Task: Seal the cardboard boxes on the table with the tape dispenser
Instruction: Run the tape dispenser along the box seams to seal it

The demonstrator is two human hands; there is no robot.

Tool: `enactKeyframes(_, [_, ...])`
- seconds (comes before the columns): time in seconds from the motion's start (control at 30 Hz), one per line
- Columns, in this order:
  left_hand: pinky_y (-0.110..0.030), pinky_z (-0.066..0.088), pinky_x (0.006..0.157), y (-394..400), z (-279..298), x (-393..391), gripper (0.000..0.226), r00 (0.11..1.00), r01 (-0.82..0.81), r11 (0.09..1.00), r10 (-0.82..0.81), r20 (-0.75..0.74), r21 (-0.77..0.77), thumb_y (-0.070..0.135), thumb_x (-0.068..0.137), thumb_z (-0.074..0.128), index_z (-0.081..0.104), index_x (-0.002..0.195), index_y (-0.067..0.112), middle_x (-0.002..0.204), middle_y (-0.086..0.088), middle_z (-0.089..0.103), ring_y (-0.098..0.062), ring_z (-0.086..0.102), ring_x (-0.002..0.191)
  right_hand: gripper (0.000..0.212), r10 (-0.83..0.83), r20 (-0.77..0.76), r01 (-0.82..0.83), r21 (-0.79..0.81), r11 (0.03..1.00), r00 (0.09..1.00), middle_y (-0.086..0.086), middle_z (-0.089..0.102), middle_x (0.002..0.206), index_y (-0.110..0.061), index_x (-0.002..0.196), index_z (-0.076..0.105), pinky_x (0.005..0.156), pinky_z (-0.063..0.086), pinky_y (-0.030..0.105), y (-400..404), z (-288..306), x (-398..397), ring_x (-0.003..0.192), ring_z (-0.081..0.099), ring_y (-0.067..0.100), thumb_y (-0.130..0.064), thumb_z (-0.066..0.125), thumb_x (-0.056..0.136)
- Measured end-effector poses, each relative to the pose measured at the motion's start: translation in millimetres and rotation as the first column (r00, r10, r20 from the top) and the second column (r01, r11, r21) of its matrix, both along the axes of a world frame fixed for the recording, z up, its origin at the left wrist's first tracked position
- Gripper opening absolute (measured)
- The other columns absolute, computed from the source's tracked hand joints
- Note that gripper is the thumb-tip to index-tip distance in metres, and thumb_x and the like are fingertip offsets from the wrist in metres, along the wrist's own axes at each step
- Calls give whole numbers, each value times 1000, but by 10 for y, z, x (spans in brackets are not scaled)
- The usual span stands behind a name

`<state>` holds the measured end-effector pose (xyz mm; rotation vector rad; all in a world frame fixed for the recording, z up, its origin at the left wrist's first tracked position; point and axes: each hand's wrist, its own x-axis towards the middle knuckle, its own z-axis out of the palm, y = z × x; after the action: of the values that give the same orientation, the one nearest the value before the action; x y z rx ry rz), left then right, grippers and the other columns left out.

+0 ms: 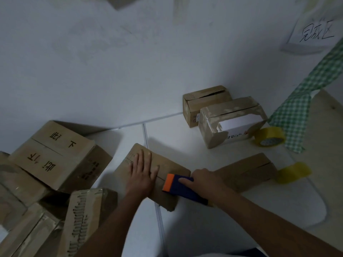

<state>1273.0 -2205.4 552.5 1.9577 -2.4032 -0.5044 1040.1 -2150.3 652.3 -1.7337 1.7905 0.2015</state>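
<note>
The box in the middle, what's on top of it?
On the box lie a flat left hand and a blue-orange tape dispenser gripped by the right hand. The seam beneath is partly covered.

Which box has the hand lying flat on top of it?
The middle box, the one the left hand presses while the right hand holds the blue-and-orange dispenser on it. No hand touches the other boxes.

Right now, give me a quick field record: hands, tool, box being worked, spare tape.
left hand: flat on top of the box being worked, fingers straight
right hand: holds the tape dispenser, index finger along its top
tape dispenser: blue with orange front edge, on the box's near-right end
box being worked: flaps closed, centre seam visible
yellow tape rolls: one beside the far boxes, one beside the right box
</note>
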Motion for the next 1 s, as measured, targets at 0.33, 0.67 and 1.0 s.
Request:
enactKeyframes(0.33, [-49,1,123,-215,-57,231,80,992,87,996,-86,96,-5,67,91,-8,-15,156,21,164,-6,-18,-22,-18,150,57,-104,141,101,27,994,985,4,48,63,-14,65,47,48,28,23,191,-251,-258,54,44,13,-64,42,93])
enactKeyframes(0.67, [-45,-8,122,-63,157,67,79,1000,6,1000,-6,8,-26,68,87,-9,-13,155,28,163,-6,-21,-20,-28,146,57,-211,153,215,-13,976,966,-2,46,58,-16,63,48,46,28,21,447,-482,-247,51,42,8,-63,40,93])
enactKeyframes(1.0, [-65,15,116,214,7,78,61,888,347,938,-319,331,-28,38,99,37,34,150,5,163,-22,-1,-49,-8,147,55,-212,216,215,11,977,953,-2,45,60,-17,62,44,47,30,26,284,-495,106,54,45,11,-62,39,94])
